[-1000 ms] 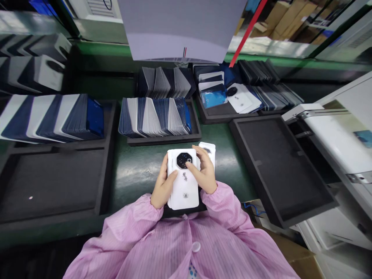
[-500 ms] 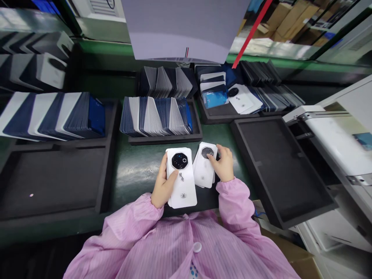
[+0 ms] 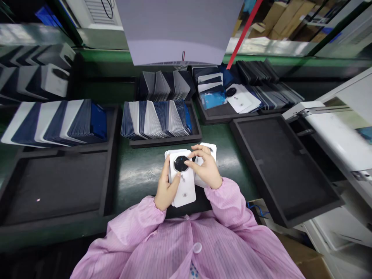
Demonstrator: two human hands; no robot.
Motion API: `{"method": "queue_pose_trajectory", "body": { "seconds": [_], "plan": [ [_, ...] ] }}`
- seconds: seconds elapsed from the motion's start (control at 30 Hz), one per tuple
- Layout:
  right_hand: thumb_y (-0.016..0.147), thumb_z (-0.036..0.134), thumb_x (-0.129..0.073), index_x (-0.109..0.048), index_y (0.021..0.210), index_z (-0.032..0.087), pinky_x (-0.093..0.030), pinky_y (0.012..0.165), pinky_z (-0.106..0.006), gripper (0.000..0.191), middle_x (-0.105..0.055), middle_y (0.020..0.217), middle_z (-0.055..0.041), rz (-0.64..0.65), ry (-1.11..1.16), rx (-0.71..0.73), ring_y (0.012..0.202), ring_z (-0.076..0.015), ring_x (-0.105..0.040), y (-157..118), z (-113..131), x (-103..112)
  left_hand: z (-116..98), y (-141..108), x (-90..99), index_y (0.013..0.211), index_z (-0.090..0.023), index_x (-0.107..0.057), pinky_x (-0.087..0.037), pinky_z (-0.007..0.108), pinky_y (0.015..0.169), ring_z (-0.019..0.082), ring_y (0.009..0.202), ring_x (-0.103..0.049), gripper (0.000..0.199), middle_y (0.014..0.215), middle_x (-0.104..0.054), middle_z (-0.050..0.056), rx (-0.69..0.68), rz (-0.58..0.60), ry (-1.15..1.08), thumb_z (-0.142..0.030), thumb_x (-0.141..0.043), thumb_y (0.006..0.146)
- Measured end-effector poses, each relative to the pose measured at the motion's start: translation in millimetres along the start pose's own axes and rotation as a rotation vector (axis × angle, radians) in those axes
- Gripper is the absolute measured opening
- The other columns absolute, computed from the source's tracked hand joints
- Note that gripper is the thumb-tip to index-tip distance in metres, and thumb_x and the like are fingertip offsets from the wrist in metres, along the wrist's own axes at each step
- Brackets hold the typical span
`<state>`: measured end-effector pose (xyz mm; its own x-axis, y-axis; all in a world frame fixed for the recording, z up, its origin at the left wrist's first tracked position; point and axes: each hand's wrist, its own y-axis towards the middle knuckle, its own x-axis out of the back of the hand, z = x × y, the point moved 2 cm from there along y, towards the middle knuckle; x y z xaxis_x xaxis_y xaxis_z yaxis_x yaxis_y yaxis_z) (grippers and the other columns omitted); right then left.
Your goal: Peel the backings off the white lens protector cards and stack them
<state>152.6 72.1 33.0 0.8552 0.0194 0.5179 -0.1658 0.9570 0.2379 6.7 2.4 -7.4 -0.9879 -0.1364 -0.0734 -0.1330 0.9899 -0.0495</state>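
A small stack of white phone back panels (image 3: 186, 188), each printed with a dark octagonal camera area (image 3: 181, 163), is held in front of my body. My left hand (image 3: 167, 188) grips the stack along its left side, thumb resting on the top panel. At the upper right edge of that stack, my right hand (image 3: 205, 167) has thumb and forefinger closed on the top panel beside the camera area. A second pile of white phone back panels (image 3: 211, 149) lies just to the right, mostly hidden under my right hand.
A black tray (image 3: 165, 142) of upright blue and white panels stands ahead. Another tray (image 3: 59, 186) is at left, with panels (image 3: 55, 122) behind its bare section. A tilted black tray (image 3: 283, 166) lies at right, beside a white machine (image 3: 334, 131).
My right hand has moved left from the second pile to the stack in my left hand, its fingers now at the top panel's edge. The left hand keeps its grip.
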Motion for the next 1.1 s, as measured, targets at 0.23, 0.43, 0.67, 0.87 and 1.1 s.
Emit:
{"method": "queue_pose_trajectory", "body": {
  "seconds": [0.23, 0.43, 0.67, 0.87, 1.1],
  "plan": [
    [0.081, 0.016, -0.065, -0.062, 0.076, 0.023, -0.042, 0.103, -0.054, 0.009, -0.068, 0.103, -0.0055, -0.103, -0.047, 0.393, 0.122, -0.0277, -0.054, -9.9, 9.0, -2.6, -2.8, 2.5, 0.2, 0.149, -0.028, -0.027, -0.037, 0.036, 0.111, 0.024, 0.136, -0.043, 0.068, 0.152, -0.040, 0.008, 0.033, -0.007, -0.074, -0.035, -0.057, 0.089],
    [0.081, 0.008, -0.065, -0.060, 0.096, 0.025, -0.061, 0.075, -0.038, 0.023, -0.076, 0.080, -0.0013, -0.050, 0.164, 0.732, 0.074, -0.0173, -0.074, -22.8, 12.7, -10.3, -4.6, 6.0, 4.3, 0.147, -0.027, -0.032, -0.027, 0.034, 0.117, 0.023, 0.143, -0.032, 0.064, 0.155, -0.035, 0.006, 0.005, -0.042, 0.009, -0.035, -0.058, 0.089],
    [0.075, 0.001, -0.068, -0.060, 0.110, 0.021, -0.063, 0.072, -0.033, 0.041, -0.077, 0.083, -0.0053, -0.024, 0.273, 0.772, 0.076, -0.0184, -0.074, -26.0, 11.9, -10.0, -5.4, 6.1, 4.5, 0.147, -0.023, -0.033, -0.026, 0.033, 0.117, 0.023, 0.143, -0.032, 0.065, 0.155, -0.035, 0.008, -0.017, -0.042, 0.024, -0.037, -0.057, 0.088],
    [0.076, 0.000, -0.067, -0.062, 0.107, 0.018, -0.063, 0.074, -0.034, 0.036, -0.076, 0.083, -0.0072, -0.029, 0.290, 0.767, 0.078, -0.0181, -0.074, -26.5, 11.2, -10.6, -4.6, 5.8, 4.7, 0.147, -0.023, -0.033, -0.028, 0.033, 0.117, 0.022, 0.143, -0.033, 0.063, 0.154, -0.036, 0.008, -0.028, -0.046, 0.056, -0.033, -0.056, 0.089],
    [0.077, 0.000, -0.066, -0.062, 0.103, 0.019, -0.064, 0.073, -0.033, 0.032, -0.076, 0.080, -0.0069, -0.040, 0.283, 0.774, 0.075, -0.0178, -0.073, -26.1, 11.1, -9.9, -4.3, 6.3, 4.2, 0.147, -0.023, -0.033, -0.029, 0.033, 0.116, 0.022, 0.142, -0.035, 0.063, 0.154, -0.037, 0.008, -0.029, -0.046, 0.047, -0.031, -0.056, 0.089]
  ]
}}
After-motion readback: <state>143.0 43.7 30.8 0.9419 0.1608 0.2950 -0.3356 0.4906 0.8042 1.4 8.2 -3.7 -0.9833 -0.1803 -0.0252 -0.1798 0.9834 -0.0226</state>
